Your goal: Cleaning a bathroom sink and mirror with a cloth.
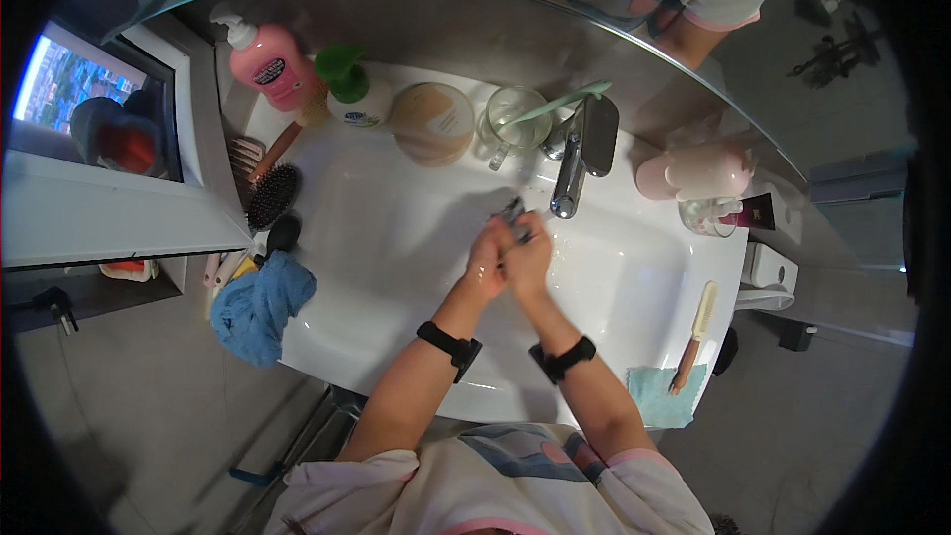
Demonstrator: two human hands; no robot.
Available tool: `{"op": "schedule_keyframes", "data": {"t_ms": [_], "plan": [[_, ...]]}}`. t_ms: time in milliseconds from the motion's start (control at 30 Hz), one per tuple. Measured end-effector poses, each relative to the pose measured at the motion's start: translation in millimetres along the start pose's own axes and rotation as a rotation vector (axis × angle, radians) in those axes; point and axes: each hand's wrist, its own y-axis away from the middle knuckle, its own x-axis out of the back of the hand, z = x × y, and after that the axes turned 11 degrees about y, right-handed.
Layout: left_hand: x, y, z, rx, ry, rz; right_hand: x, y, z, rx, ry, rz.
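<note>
My left hand (485, 260) and my right hand (529, 260) are pressed together over the white sink basin (367, 258), just left of the chrome faucet (569, 183). Both hands are closed around a small dark grey object (512, 210) that pokes out above the fingers. Its kind is unclear, since the fingers cover much of it and it is blurred. Wet glints show on the left hand, and a few drops lie on the basin beside the right one. A black band circles each wrist.
Along the back rim stand a pink pump bottle (272, 69), a green-topped bottle (357, 104), a round tan-lidded jar (433, 124) and a glass mug (517, 114) holding a toothbrush. A hairbrush (272, 198) and blue towel (260, 307) lie left; a teal cloth (659, 396) lies right.
</note>
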Motion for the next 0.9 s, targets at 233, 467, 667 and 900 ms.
{"op": "schedule_keyframes", "data": {"t_ms": [233, 467, 667, 900], "plan": [[-27.1, -9.2, -16.5, 0.088, -0.355, 0.365, 15.1, -17.8, 13.6, -0.209, -0.655, -0.020], [-39.2, -37.5, -32.0, -0.296, -0.197, 0.734, 4.1, -21.8, 21.2, -0.480, -1.043, 0.148], [-12.2, -50.4, -30.7, -0.374, -0.270, 0.768, 4.8, -25.4, 15.0, -0.499, -0.837, 0.100], [1.9, -55.7, -28.6, -0.403, -0.543, 0.738, -0.8, -32.0, 18.4, -0.305, -0.696, 0.108]]}}
